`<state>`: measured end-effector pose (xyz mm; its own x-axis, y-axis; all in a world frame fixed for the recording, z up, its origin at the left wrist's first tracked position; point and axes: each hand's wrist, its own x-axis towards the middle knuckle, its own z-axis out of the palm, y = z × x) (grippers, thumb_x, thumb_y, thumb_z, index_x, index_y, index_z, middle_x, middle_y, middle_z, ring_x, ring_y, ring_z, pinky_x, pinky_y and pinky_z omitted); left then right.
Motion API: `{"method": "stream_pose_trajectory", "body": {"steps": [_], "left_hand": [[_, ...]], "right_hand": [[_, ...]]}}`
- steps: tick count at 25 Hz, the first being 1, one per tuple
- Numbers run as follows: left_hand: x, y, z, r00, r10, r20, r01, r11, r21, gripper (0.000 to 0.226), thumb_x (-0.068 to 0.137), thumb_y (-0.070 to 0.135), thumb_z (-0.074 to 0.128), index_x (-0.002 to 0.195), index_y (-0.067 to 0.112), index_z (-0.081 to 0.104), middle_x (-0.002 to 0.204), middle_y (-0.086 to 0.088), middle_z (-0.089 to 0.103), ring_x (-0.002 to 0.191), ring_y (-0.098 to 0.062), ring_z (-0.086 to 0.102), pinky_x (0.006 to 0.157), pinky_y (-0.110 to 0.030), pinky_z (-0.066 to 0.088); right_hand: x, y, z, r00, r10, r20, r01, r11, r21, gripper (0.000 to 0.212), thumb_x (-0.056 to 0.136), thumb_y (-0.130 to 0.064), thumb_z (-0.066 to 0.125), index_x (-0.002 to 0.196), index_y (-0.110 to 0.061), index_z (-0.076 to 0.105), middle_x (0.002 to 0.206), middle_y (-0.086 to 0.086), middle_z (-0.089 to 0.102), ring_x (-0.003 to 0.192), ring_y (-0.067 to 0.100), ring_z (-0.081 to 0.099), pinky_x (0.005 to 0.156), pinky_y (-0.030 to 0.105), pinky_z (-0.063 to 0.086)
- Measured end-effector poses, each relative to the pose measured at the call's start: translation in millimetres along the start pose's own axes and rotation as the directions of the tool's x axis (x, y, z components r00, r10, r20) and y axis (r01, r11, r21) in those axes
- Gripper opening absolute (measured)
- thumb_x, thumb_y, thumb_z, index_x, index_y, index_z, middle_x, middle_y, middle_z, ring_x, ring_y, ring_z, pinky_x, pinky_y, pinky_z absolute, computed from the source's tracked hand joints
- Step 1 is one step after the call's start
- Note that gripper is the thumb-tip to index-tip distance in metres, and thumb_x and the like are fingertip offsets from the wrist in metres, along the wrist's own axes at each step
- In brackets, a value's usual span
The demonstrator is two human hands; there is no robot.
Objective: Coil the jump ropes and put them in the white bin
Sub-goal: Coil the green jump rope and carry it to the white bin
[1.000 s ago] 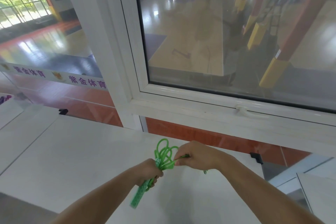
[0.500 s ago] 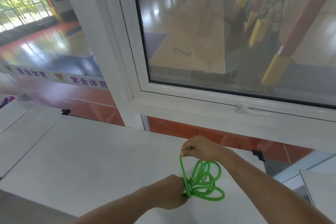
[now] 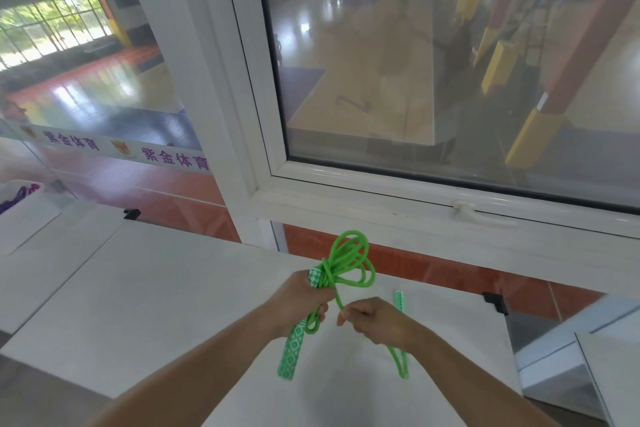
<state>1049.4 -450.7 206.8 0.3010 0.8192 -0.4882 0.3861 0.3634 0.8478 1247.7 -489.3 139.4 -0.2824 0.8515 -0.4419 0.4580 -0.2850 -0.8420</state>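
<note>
The green jump rope (image 3: 349, 263) is held above the white bench (image 3: 156, 288), in front of the window. Several loops of cord stand bunched above my left hand (image 3: 301, 302), whose fingers are clamped round the gathered strands together with one patterned green handle (image 3: 292, 350); that handle hangs down below the fist toward the bench. A single strand runs from the bundle down to my right hand (image 3: 375, 321), whose fingers are curled and pinch the cord at the thumb side. Behind this hand the second patterned handle (image 3: 399, 302) shows, and a short free length of cord (image 3: 398, 362) hangs below the wrist.

Status, as judged from this view: coiling of this rope is largely complete. The main loops are formed, and only the tail section with the second handle is loose. Remaining steps appear to be: gather or wrap the tail into the bundle, then place the bundle in the bin.

At the far left edge, a white container (image 3: 20, 215) holds something purple (image 3: 17, 198); I cannot confirm that this is the white bin or that its contents are a coiled rope. It lies well apart from both hands. No further ropes are visible on the bench.
</note>
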Motion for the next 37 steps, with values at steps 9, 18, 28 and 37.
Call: {"method": "stream_pose_trajectory", "body": {"steps": [9, 18, 28, 37], "left_hand": [[-0.5, 4.2, 1.7, 0.94, -0.096, 0.327, 0.173, 0.961, -0.216, 0.018, 0.087, -0.001, 0.063, 0.073, 0.008, 0.056, 0.06, -0.01, 0.048, 0.05, -0.019, 0.047, 0.06, -0.034, 0.048], [17.0, -29.8, 22.0, 0.992, 0.124, 0.033, -0.081, 0.401, 0.913, 0.023, 0.094, 0.006, 0.045, 0.116, 0.003, 0.05, 0.115, -0.019, 0.063, 0.102, -0.036, 0.064, 0.073, -0.036, 0.045], [-32.8, -4.7, 20.2, 0.829, 0.307, 0.468, -0.554, 0.328, 0.765, 0.01, 0.093, 0.02, 0.054, 0.098, 0.011, 0.053, 0.097, -0.013, 0.062, 0.086, -0.032, 0.06, 0.071, -0.036, 0.046], [-20.8, 23.7, 7.9, 0.957, 0.259, -0.127, -0.172, 0.866, 0.471, 0.008, 0.081, 0.021, 0.061, 0.077, 0.027, 0.056, 0.069, 0.008, 0.062, 0.059, -0.01, 0.059, 0.049, -0.021, 0.042]], "right_hand": [[-1.0, -16.4, 1.9, 0.996, 0.034, -0.078, -0.073, 0.814, -0.576, 0.037, 0.1, -0.04, 0.04, 0.094, -0.021, 0.071, 0.102, 0.001, 0.071, 0.094, 0.019, 0.063, 0.083, 0.034, 0.051], [-39.7, -72.4, 7.4, 0.957, -0.184, 0.226, 0.271, 0.273, -0.923, 0.029, 0.104, -0.026, 0.045, 0.096, -0.01, 0.067, 0.078, 0.008, 0.058, 0.07, 0.028, 0.053, 0.063, 0.034, 0.037], [-34.2, -77.2, -60.0, 0.959, -0.275, 0.072, 0.279, 0.865, -0.418, 0.015, 0.093, -0.045, 0.065, 0.083, -0.036, 0.072, 0.077, -0.022, 0.069, 0.073, -0.002, 0.062, 0.071, 0.019, 0.044], [-25.7, -18.2, -16.9, 0.995, -0.092, 0.037, 0.071, 0.919, 0.388, 0.028, 0.101, -0.034, 0.055, 0.09, -0.01, 0.066, 0.057, -0.003, 0.031, 0.05, 0.012, 0.023, 0.049, 0.026, 0.02]]}}
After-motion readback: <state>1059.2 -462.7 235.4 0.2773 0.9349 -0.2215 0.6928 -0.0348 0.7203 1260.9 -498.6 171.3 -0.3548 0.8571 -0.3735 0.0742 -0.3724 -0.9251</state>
